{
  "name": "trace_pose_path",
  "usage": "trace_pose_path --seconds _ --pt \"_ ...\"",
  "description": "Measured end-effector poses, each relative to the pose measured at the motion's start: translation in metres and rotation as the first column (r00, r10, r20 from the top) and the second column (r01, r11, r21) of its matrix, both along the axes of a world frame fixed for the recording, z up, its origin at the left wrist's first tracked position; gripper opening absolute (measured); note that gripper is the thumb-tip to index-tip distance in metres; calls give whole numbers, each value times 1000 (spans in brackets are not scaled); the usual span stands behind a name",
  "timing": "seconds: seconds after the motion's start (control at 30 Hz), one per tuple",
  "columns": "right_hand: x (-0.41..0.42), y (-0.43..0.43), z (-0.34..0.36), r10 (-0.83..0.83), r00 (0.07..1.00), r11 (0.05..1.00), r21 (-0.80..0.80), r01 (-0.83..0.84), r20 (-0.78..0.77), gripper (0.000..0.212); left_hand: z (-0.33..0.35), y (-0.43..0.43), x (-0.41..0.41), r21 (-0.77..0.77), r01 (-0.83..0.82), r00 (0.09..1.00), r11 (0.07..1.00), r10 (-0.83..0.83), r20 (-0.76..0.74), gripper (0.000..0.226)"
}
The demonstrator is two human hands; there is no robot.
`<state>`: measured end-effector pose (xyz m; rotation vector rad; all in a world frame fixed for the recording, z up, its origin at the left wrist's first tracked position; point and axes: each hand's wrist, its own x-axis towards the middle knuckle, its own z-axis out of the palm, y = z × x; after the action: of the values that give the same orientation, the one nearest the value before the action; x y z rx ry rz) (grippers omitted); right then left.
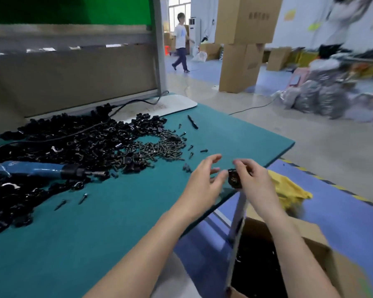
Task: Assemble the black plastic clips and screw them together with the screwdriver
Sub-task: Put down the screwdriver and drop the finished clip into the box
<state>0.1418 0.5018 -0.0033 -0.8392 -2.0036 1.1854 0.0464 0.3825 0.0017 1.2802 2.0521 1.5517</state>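
The right hand (pixel 253 182) pinches one black clip (pixel 234 179) over the green worktop's (pixel 95 222) edge. The left hand (pixel 202 182), at its 9 o'clock, has its fingers spread, just beside the clip. Far off at 9 o'clock, the blue screwdriver (pixel 37 169) lies on the clip pile (pixel 63 143). Screws (pixel 162 147) lie at 11 o'clock from the hands.

Open stretch of green mat (pixel 84 244) in front, clip pile (pixel 52 143) and screws (pixel 162 147) behind.
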Motion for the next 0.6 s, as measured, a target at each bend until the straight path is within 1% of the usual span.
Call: trace_pose_path --seconds 0.07,0.13,0.17,0.2,0.23,0.3,0.33,0.4,0.5,0.53,0.6 --pt "36 19 -2 -29 994 999 -18 31 105 16 -1 16 15 -1 51 999 999 -51 -8 41" --pt "58 27 -3 -57 963 998 33 50 265 29 -6 20 22 10 69 997 998 -68 -22 35" --pt "61 28 -3 -98 953 994 82 77 286 33 -9 19 21 12 69 997 998 -68 -28 31" --pt "60 24 -1 -137 959 986 127 108 249 33 -12 16 18 8 62 997 998 -62 -35 28" --pt "54 18 2 -159 971 978 166 130 177 31 -15 12 13 -2 47 998 999 -47 -46 27" --pt "32 -4 9 -136 990 967 225 124 38 26 -18 -4 -5 -28 -7 996 1000 4 -92 27" --pt "16 -18 11 -87 996 965 249 85 -3 25 -19 -15 -16 -34 -46 991 998 41 -129 28" --pt "-19 -50 13 59 998 958 283 -48 -32 25 -18 -46 -40 -42 -145 968 989 133 -214 29" --pt "-76 -101 12 282 960 912 311 -268 1 28 -17 -110 -78 -72 -342 900 937 304 -313 31" --pt "-94 -118 10 346 938 885 320 -338 32 28 -17 -135 -90 -80 -425 859 902 374 -351 31" --pt "-126 -153 6 453 884 811 357 -463 118 32 -20 -186 -107 -92 -609 727 788 508 -462 35"
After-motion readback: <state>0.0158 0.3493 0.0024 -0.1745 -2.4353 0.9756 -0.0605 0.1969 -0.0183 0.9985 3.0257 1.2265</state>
